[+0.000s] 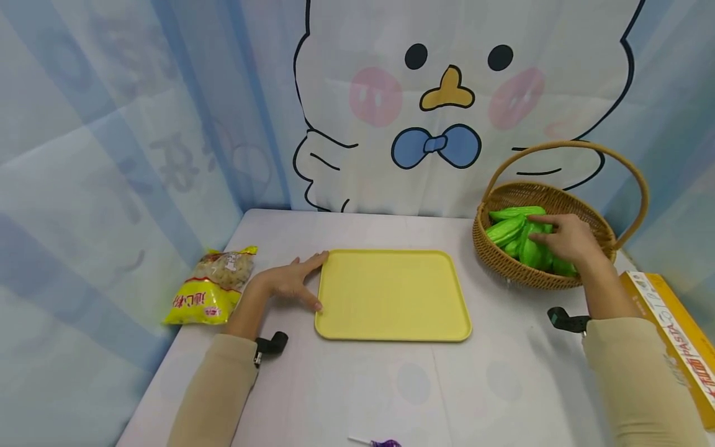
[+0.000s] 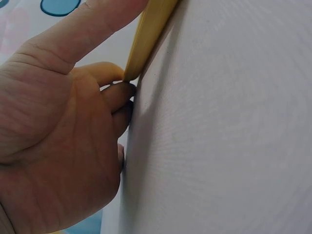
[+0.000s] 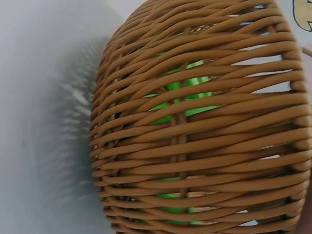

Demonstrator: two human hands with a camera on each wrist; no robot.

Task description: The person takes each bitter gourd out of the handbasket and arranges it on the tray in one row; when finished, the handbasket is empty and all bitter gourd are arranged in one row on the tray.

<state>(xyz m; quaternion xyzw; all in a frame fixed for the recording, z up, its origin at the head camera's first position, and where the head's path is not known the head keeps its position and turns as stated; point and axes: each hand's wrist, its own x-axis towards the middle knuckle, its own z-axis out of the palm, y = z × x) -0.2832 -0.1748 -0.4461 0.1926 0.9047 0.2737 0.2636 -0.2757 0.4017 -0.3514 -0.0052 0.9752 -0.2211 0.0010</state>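
Note:
A yellow rectangular tray (image 1: 393, 295) lies flat on the white table. At its left edge is my left hand (image 1: 287, 282), thumb and index finger spread apart with their tips on the rim. In the left wrist view the palm (image 2: 53, 131) faces the camera and the fingertips meet the tray's edge (image 2: 148, 39). My right hand (image 1: 566, 238) reaches into the wicker basket (image 1: 503, 264), fingers extended over several bright green, ridged vegetables (image 1: 505, 231). The right wrist view shows mostly the basket's woven side (image 3: 204, 131), with green through the gaps; that hand is largely hidden there.
A yellow, partly clear food bag (image 1: 209, 288) lies by the left forearm. An orange and white box (image 1: 678, 341) lies along the right side. A purple-wrapped lollipop (image 1: 385, 443) is at the near edge. The basket's tall handle (image 1: 642, 180) arches above it. A printed curtain (image 1: 447, 180) hangs behind.

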